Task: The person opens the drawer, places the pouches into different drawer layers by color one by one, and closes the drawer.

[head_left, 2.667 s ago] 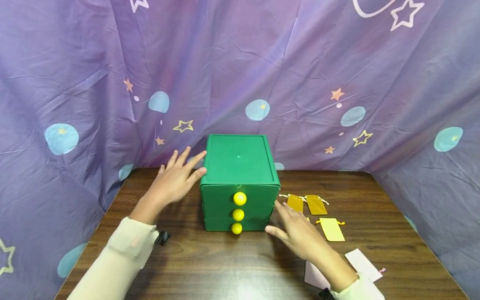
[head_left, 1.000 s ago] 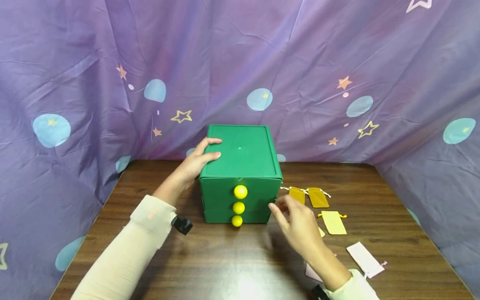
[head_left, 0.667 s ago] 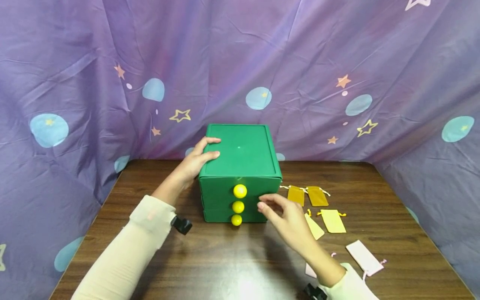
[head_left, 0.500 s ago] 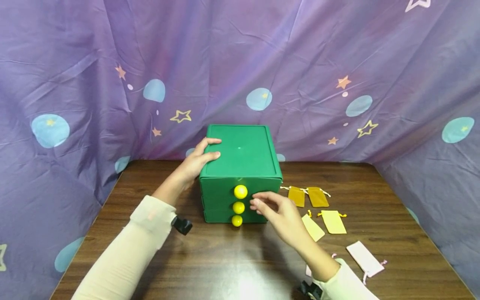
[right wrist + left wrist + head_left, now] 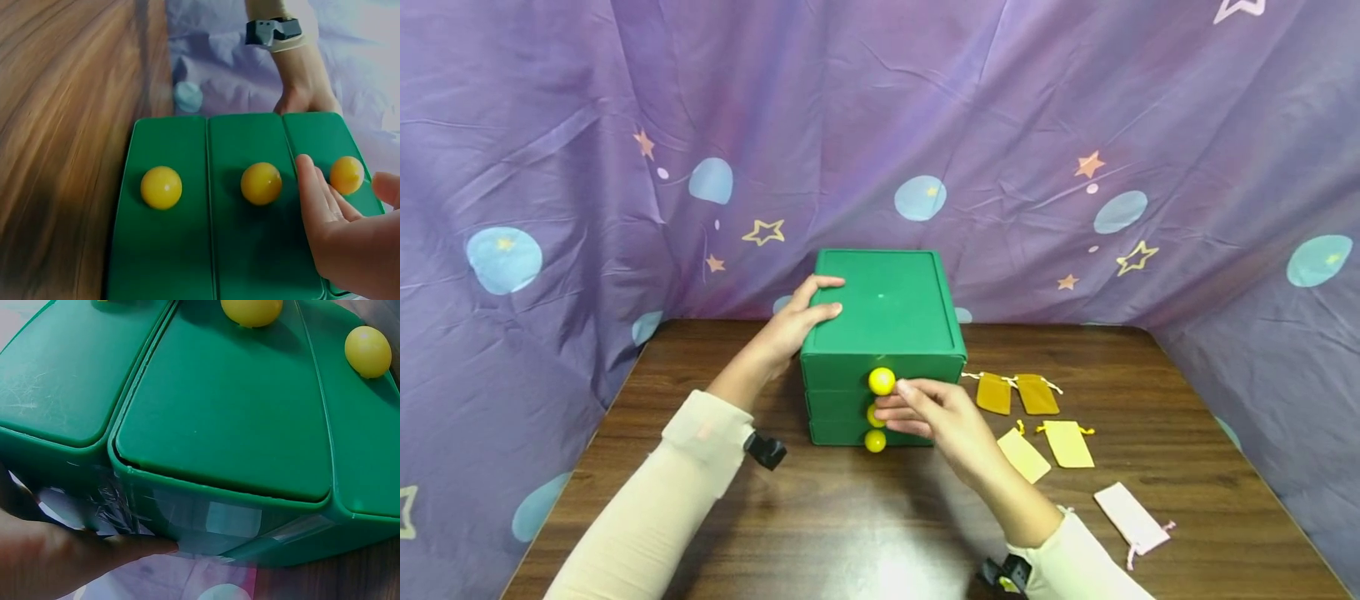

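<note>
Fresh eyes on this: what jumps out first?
The green drawer box mid-table, with three round yellow knobs down its front. Next, the right hand, thumb and fingers apart about the top knob, and the left hand on the box's left edge. Behind everything hangs a purple star-patterned curtain.

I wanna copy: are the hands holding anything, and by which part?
The left hand holds the green drawer box by its top left edge. The right hand is at the top yellow knob, not gripping it.

Head high, wrist views close — shared knobs (image 5: 882, 382)
</note>
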The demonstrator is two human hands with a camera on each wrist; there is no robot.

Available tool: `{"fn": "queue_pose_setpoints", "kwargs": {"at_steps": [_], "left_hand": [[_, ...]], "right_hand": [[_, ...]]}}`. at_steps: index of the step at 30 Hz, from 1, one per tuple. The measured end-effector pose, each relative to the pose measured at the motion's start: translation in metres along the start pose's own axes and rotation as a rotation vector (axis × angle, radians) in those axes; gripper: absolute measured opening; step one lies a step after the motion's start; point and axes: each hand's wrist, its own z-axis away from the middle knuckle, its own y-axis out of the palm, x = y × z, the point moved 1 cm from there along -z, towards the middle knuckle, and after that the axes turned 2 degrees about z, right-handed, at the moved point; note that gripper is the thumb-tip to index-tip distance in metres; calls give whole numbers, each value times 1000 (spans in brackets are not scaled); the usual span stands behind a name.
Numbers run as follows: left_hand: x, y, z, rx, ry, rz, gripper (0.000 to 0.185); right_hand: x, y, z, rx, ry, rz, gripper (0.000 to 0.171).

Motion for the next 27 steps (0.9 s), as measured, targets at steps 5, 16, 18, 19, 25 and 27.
{"fn": "queue_pose_setpoints", "kwargs": {"at_steps": [5,16,18,19,25,27], "left_hand": [[0,-3,0,-6,4,-6,51],[0,-4,1,0,-2,2,51],[1,-2,1,6,-2,6,52],[1,-1,1,4,-2,7,51],[2,-1,2,-8,-13,-21,48],[2,-2,2,-12,-5,-32,48]], "right_hand": [[2,4,-4,21,85,-192,47],[0,10,-9,102,190,-422,47],[-2,12,-10,97,208,-467,51],[-2,13,-10,92,218,-491,52],[-4,18,-12,54,261,-590,37],[-3,18,-13,43,255,-594,34]]}}
